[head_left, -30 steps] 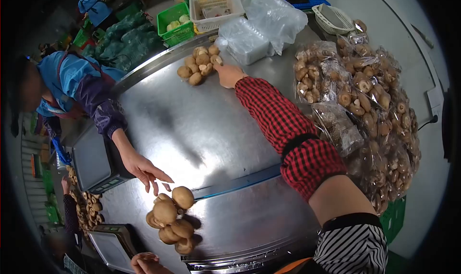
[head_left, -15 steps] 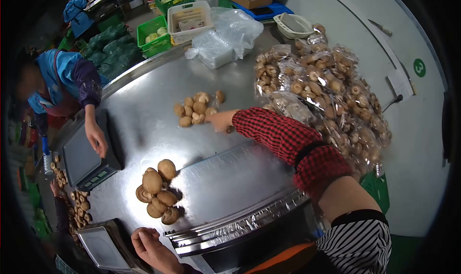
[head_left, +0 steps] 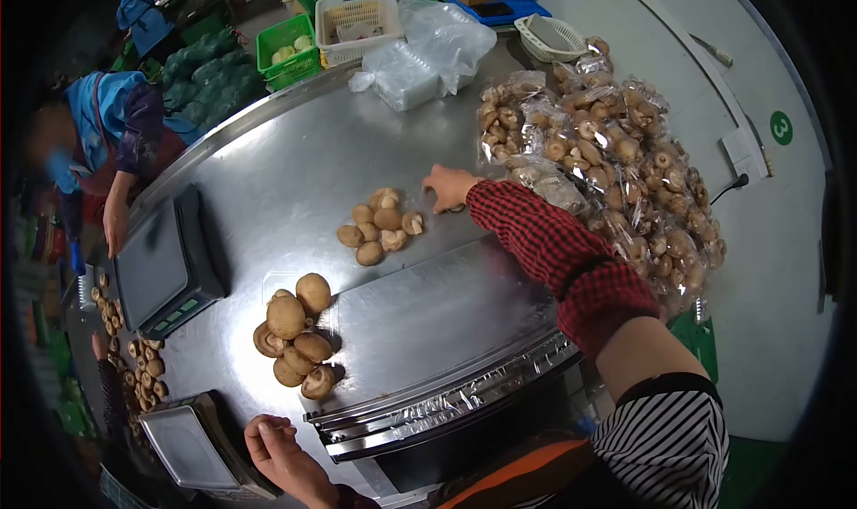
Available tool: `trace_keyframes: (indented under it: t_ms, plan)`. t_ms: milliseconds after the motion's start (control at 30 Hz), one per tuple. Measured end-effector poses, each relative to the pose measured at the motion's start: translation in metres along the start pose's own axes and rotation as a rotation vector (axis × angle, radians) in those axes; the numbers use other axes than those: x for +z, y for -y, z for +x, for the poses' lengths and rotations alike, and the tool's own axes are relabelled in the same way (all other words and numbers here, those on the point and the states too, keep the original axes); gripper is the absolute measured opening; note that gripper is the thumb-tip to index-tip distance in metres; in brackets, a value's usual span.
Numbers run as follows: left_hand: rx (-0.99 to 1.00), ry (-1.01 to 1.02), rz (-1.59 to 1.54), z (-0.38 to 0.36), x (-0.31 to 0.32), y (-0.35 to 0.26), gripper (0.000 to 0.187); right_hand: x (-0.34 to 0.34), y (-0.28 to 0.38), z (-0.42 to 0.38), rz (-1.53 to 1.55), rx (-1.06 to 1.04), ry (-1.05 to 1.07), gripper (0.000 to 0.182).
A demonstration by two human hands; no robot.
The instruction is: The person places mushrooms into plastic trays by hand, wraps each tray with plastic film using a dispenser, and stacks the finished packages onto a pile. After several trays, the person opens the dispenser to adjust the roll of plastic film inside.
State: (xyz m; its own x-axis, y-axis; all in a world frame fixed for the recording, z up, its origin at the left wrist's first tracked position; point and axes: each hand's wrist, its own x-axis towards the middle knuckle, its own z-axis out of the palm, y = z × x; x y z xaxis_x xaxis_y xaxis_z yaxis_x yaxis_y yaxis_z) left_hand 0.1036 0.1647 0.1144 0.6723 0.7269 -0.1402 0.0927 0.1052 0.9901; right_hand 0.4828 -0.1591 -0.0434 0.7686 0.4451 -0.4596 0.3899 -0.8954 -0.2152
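Observation:
My right hand, in a red-black checked sleeve, is over the steel table with fingers curled. A brown edge shows beneath the palm, seemingly a mushroom mostly hidden by the hand. Just left of it lies a small group of brown mushrooms, some showing pale stems. Nearer to me, a heap of larger mushrooms sits at the left end of the wrapping machine's flat plate. Below that heap, at the table's near edge, my left hand has its fingers bent in, with nothing visible in them.
Bagged mushrooms are piled along the right side. A black scale and another scale stand left. Across the table, a co-worker reaches toward the black scale. Clear plastic bags and a white crate are at the back.
My right hand has moved right and away from the small group, which has shifted right and nearer. The single mushroom behind that group is gone from its spot. The co-worker's hand has drawn back left.

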Motion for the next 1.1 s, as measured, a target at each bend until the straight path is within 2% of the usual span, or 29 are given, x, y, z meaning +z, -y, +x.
trace_keyframes:
  t_ms: [33,100,133,200,233,300,333,400,533,600,667,733,767,833,867,900,967,1000,1067,1100]
  plan:
    - [0.007,-0.006,-0.001,0.001,0.002,-0.001,0.016,0.000,0.002,0.000,0.006,-0.003,0.008,0.061]
    - [0.004,-0.016,-0.002,0.002,0.008,0.000,0.016,-0.002,0.004,-0.004,-0.063,0.193,-0.003,0.053]
    - [0.002,-0.046,-0.010,0.003,0.011,0.001,0.016,0.002,-0.003,0.001,-0.065,0.193,0.008,0.053]
    - [-0.003,-0.080,-0.027,0.002,0.011,0.005,0.016,0.007,-0.023,0.015,-0.173,0.087,0.364,0.064]
    - [-0.019,-0.070,-0.035,0.003,0.010,0.007,0.016,0.006,-0.025,0.015,-0.179,0.087,0.364,0.064]
    - [-0.032,-0.063,-0.042,0.002,0.009,0.010,0.016,0.007,-0.027,0.018,0.174,0.130,0.211,0.053]
    - [-0.031,-0.027,-0.048,0.001,0.009,0.009,0.015,0.003,-0.020,0.015,0.174,0.127,0.213,0.053]
    - [-0.032,0.007,-0.052,-0.001,0.011,0.008,0.015,-0.012,0.007,0.003,0.711,0.122,-0.224,0.046]
    - [-0.015,0.038,-0.081,0.000,0.020,0.002,0.014,-0.016,0.037,0.008,0.696,0.192,-0.151,0.047]
    - [-0.004,0.060,-0.100,-0.002,0.016,0.000,0.013,0.006,0.032,0.026,0.255,0.002,-0.224,0.050]
    - [0.008,0.013,-0.059,-0.002,0.010,-0.002,0.013,-0.005,0.034,0.023,0.265,0.018,-0.147,0.050]
    - [0.021,-0.098,0.027,-0.001,0.002,0.003,0.014,-0.012,0.047,0.015,0.290,0.046,-0.324,0.044]
    - [0.059,-0.118,0.110,0.001,-0.001,0.009,0.017,-0.027,0.074,-0.005,0.420,0.021,-0.417,0.042]
    - [0.150,-0.129,0.218,0.004,0.004,0.016,0.028,-0.042,0.135,-0.027,0.684,-0.237,-0.513,0.043]
    - [0.201,-0.110,0.247,0.002,0.012,0.017,0.037,-0.054,0.168,-0.040,0.737,-0.331,-0.398,0.045]
    - [0.139,-0.081,0.192,0.000,0.020,0.017,0.049,-0.060,0.197,-0.049,0.786,-0.418,-0.287,0.047]
    - [0.058,-0.070,0.177,-0.004,0.037,0.015,0.056,-0.043,0.238,-0.039,0.710,-0.710,-0.313,0.050]
    - [0.004,-0.062,0.191,-0.004,0.044,0.013,0.059,-0.034,0.250,-0.032,0.709,-0.714,-0.319,0.050]
    - [0.007,0.005,0.177,0.007,0.046,0.028,0.063,-0.017,0.265,-0.030,0.689,-0.787,-0.222,0.054]
    - [0.008,0.013,0.213,0.013,0.049,0.031,0.066,-0.016,0.263,-0.035,0.722,-0.756,-0.240,0.055]
